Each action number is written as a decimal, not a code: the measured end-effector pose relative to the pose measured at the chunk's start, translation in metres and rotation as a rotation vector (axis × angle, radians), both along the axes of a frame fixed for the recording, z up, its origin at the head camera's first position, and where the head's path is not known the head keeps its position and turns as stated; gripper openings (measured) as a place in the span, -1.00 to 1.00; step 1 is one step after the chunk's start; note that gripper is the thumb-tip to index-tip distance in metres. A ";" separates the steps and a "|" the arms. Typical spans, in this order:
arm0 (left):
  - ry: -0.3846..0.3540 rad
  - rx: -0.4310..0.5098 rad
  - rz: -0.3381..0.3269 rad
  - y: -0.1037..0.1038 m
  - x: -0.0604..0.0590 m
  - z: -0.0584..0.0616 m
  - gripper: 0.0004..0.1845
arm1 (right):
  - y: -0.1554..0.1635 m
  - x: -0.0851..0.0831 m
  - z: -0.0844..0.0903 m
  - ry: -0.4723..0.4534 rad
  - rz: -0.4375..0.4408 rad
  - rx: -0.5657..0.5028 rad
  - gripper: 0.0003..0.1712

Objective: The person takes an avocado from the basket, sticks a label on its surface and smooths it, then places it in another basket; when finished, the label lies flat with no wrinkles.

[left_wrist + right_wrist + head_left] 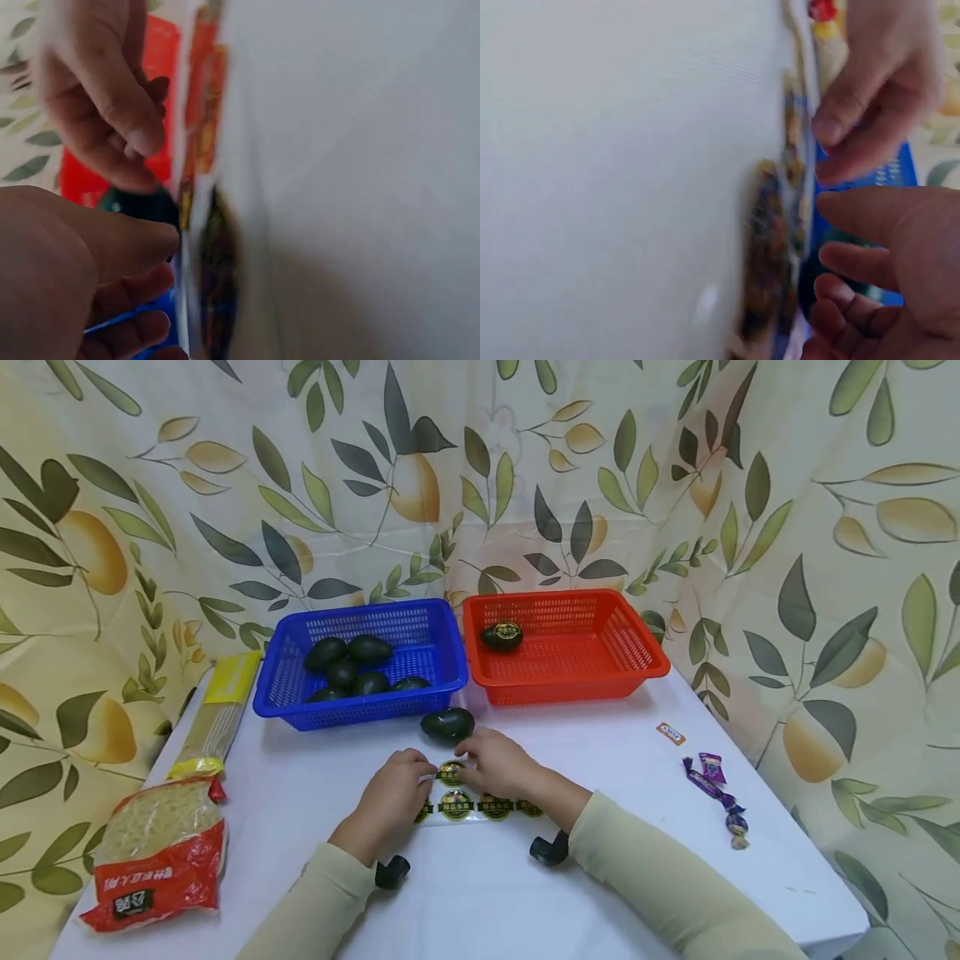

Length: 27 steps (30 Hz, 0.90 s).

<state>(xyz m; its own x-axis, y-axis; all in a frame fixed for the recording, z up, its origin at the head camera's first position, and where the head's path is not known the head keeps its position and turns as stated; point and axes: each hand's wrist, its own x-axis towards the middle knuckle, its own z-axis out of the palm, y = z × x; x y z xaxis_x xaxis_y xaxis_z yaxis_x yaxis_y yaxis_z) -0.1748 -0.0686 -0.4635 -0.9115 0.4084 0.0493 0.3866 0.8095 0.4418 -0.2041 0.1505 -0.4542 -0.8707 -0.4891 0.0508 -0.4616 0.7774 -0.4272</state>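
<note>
A clear sheet point(474, 817) of round gold-and-black stickers lies on the white table in the head view. My left hand point(393, 795) is at its upper left, fingertips beside one sticker point(450, 772); whether they pinch it cannot be made out. On that sticker's other side is my right hand point(501, 766), thumb and forefinger apart with nothing visible between them. Just beyond the fingertips lies a dark green avocado point(447, 725). Both wrist views are blurred and catch the stickers point(219, 277) almost edge-on.
Behind stand a blue basket point(303, 714) with several avocados and a red basket point(562, 693) holding one stickered avocado point(501, 636). At left lie a red-and-clear food bag point(161, 852) and a yellow packet point(217, 714). Small wrapped sweets point(712, 768) lie at right.
</note>
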 end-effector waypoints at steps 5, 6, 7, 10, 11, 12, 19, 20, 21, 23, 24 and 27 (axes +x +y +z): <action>0.011 -0.104 -0.007 0.005 -0.001 -0.006 -0.69 | -0.013 0.001 -0.008 -0.027 0.015 0.099 -0.55; 0.001 -0.103 -0.005 0.005 -0.001 -0.007 -0.67 | -0.014 0.001 -0.009 -0.038 0.007 0.103 -0.56; -0.008 -0.097 -0.006 0.004 -0.001 -0.007 -0.66 | -0.015 0.001 -0.009 -0.049 -0.001 0.098 -0.58; -0.022 -0.067 -0.019 0.003 -0.003 -0.009 -0.63 | -0.017 0.001 -0.010 -0.083 -0.030 0.078 -0.64; -0.026 -0.050 -0.023 0.002 -0.004 -0.010 -0.62 | -0.017 0.001 -0.010 -0.088 -0.035 0.069 -0.67; -0.034 -0.027 -0.023 0.001 -0.005 -0.011 -0.62 | -0.017 0.001 -0.010 -0.086 -0.037 0.058 -0.70; -0.064 0.094 -0.037 -0.003 -0.011 -0.015 -0.63 | -0.011 0.002 -0.006 -0.051 0.019 -0.040 -0.91; -0.065 0.097 -0.038 -0.003 -0.011 -0.015 -0.64 | -0.009 0.002 -0.005 -0.065 0.025 -0.062 -0.89; -0.067 0.098 -0.037 -0.004 -0.012 -0.015 -0.64 | -0.007 0.002 -0.003 -0.081 0.031 -0.089 -0.88; -0.079 0.096 -0.031 -0.004 -0.012 -0.014 -0.63 | -0.004 0.003 0.001 -0.125 0.031 -0.151 -0.87; -0.086 0.094 -0.027 -0.005 -0.012 -0.014 -0.62 | -0.002 0.003 0.004 -0.146 0.028 -0.184 -0.87; -0.133 0.128 0.011 -0.005 -0.012 -0.011 -0.59 | 0.003 0.002 0.009 -0.185 0.030 -0.263 -0.88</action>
<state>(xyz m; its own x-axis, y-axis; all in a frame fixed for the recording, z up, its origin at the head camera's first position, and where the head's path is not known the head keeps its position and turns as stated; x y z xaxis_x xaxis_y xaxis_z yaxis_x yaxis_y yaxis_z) -0.1869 -0.0740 -0.4748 -0.9178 0.3965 -0.0208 0.3095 0.7474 0.5879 -0.2026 0.1538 -0.4453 -0.8624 -0.5057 0.0206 -0.3781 0.6167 -0.6904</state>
